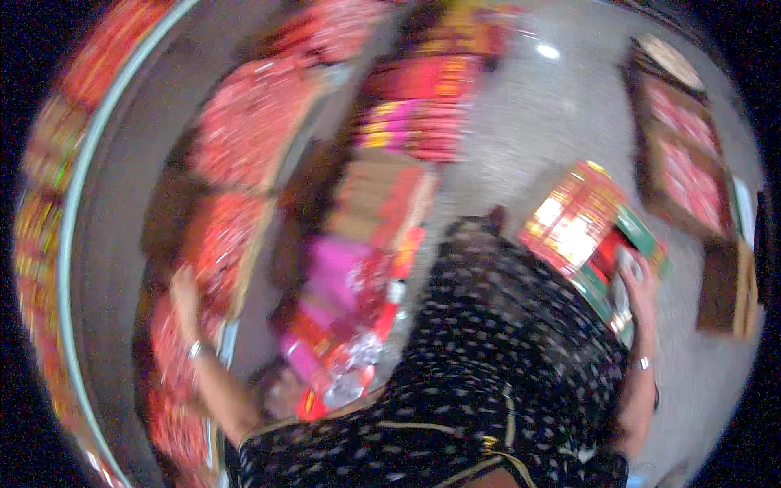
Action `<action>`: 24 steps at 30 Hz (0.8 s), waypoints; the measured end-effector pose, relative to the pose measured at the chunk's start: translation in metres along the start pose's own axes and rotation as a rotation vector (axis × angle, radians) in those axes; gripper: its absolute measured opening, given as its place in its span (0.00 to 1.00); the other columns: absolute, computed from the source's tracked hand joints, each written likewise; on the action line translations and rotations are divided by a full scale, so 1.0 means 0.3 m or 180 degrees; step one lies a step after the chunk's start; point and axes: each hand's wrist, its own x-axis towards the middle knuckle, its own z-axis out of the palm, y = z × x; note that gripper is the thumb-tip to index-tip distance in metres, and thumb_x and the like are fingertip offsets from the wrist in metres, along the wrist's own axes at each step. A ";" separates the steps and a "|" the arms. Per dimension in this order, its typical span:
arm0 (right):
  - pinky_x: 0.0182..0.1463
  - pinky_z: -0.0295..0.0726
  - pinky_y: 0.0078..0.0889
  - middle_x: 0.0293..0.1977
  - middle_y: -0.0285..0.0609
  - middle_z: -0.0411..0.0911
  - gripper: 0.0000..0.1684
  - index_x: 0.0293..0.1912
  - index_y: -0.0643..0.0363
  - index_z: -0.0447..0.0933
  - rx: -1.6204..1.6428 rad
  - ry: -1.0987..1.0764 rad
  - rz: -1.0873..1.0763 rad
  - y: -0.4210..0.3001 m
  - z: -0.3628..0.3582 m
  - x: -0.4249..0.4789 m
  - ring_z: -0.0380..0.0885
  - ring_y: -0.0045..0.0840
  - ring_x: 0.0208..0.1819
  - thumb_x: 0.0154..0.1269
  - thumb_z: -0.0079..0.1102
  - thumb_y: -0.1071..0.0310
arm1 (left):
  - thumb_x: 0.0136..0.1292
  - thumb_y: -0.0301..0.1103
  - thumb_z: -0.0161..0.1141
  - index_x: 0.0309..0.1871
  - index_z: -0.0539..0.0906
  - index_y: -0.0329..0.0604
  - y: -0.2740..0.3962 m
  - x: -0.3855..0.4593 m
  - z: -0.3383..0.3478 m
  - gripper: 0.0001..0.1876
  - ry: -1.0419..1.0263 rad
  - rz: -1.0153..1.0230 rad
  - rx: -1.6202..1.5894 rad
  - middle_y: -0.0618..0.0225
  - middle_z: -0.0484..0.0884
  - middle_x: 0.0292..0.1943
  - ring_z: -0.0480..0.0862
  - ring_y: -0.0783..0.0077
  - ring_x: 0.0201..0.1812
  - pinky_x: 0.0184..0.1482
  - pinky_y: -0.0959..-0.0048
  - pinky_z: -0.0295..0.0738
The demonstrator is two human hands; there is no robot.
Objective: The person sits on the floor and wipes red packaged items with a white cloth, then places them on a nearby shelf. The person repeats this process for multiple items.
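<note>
My left hand (185, 290), with a bracelet at its wrist, is stretched over bins of small red-wrapped items (229, 244) at the left. Blur hides whether its fingers hold anything. On the other side, my right hand (636, 277) grips a stack of shiny red, gold and green packages (576, 219) beside my dark patterned clothing. Something grey or clear lies under the fingers of that hand. Between the bins and my body are a magenta package (341, 271) and a crumpled clear plastic wrapper (356, 375).
Bundles of red packets (427, 79) and brown packs (366, 195) line the middle. Open cardboard boxes of pink-red items (689, 177) stand on the grey floor (579, 122) at the right. A pale curved rail (67, 213) edges goods at the far left.
</note>
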 end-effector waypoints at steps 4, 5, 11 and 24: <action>0.50 0.73 0.29 0.44 0.44 0.77 0.25 0.53 0.63 0.71 0.0901 0.0972 0.0441 -0.019 -0.125 0.033 0.75 0.27 0.44 0.59 0.59 0.59 | 0.66 0.47 0.48 0.56 0.72 0.34 0.148 -0.014 -0.018 0.25 0.0981 0.0522 0.1543 0.44 0.70 0.56 0.69 0.46 0.58 0.60 0.57 0.63; 0.47 0.74 0.27 0.43 0.42 0.77 0.21 0.51 0.63 0.72 0.1562 0.1371 0.0559 -0.004 -0.166 0.040 0.76 0.24 0.42 0.60 0.59 0.62 | 0.67 0.48 0.48 0.57 0.71 0.33 0.181 0.018 0.018 0.26 0.1249 0.0827 0.1197 0.44 0.69 0.57 0.67 0.47 0.60 0.62 0.57 0.62; 0.42 0.76 0.25 0.36 0.38 0.77 0.16 0.44 0.60 0.73 0.3404 0.3147 -0.0007 0.045 -0.354 -0.012 0.77 0.21 0.36 0.61 0.60 0.61 | 0.65 0.35 0.54 0.57 0.71 0.31 1.104 -0.078 0.201 0.21 -0.0039 0.1950 -0.1714 0.54 0.73 0.54 0.73 0.65 0.55 0.57 0.69 0.66; 0.43 0.77 0.25 0.38 0.40 0.76 0.18 0.47 0.61 0.70 0.3443 0.3399 0.0033 0.004 -0.443 -0.087 0.77 0.22 0.39 0.61 0.60 0.62 | 0.53 0.60 0.60 0.56 0.64 0.26 2.329 -1.288 0.819 0.43 -0.4873 0.2821 -0.1771 0.52 0.79 0.37 0.81 0.63 0.31 0.26 0.71 0.78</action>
